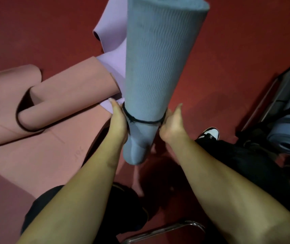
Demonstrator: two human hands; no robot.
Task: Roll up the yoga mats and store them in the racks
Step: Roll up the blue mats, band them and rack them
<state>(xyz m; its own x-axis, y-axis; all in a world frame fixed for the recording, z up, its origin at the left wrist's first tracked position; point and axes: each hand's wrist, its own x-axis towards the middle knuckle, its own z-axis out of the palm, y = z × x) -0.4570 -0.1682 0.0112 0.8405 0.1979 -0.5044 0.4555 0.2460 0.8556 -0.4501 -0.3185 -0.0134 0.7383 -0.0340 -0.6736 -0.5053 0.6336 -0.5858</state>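
Observation:
A rolled grey-blue yoga mat [156, 67] stands upright in front of me, its lower end near the floor. A thin black elastic band [141, 120] circles it near the bottom. My left hand [117, 120] grips the mat's left side at the band. My right hand [171, 124] grips the right side at the same height. The fingers of both hands are hidden behind the roll. A pink mat [35, 120] lies half unrolled on the floor to the left. A lilac mat [112, 41] lies loosely behind the grey roll.
A metal rack [271, 95] at the right holds rolled grey-blue mats [288, 138] strapped with black bands. A chrome tube [167, 229] curves across the bottom. My dark trouser legs and a black-and-white shoe [209, 134] are below. The floor is red.

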